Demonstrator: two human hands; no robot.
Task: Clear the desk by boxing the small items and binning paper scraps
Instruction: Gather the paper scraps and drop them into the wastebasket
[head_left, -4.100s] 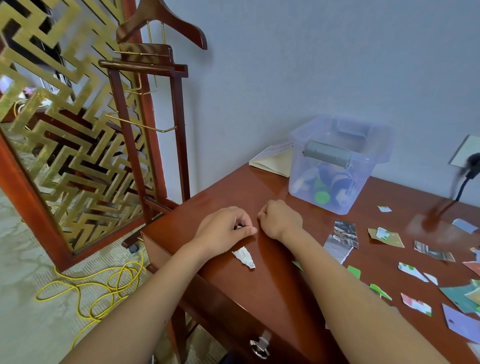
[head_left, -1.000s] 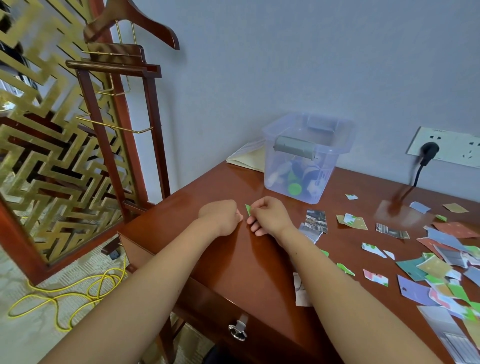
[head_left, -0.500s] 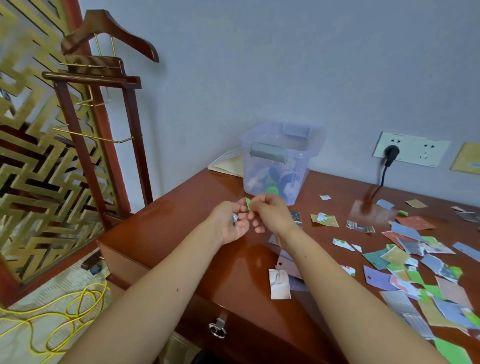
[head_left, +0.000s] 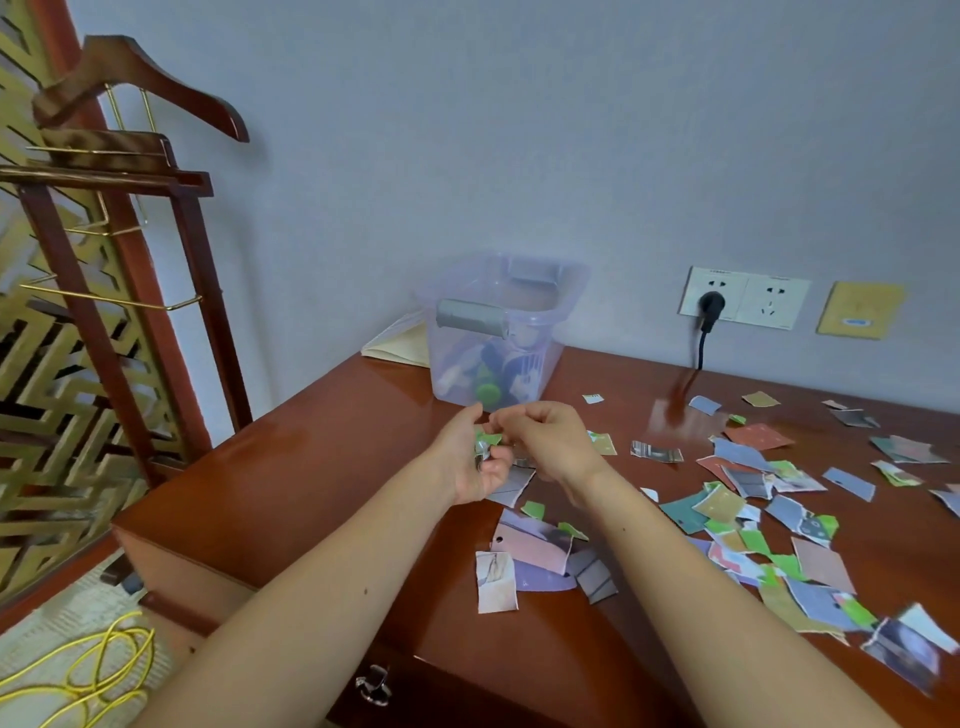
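The left hand (head_left: 467, 460) clasped a small wad of torn scraps (head_left: 487, 442), green and grey, its fingers curled round them just above the desk (head_left: 311, 467). The right hand (head_left: 553, 441) was curled beside it, fingertips at the wad; whether it pinched the paper could not be told. One clear plastic box (head_left: 574, 283), rectangular with two grey latch handles, stood behind the hands near the wall, small items jumbled inside. Loose scraps (head_left: 719, 503), several dozen and too many to count, lay flat and ragged-edged on the glossy red-brown wooden top to the right: pink, lilac, green, teal, tan. One black plug (head_left: 710, 304) sat in a double white socket (head_left: 769, 304).
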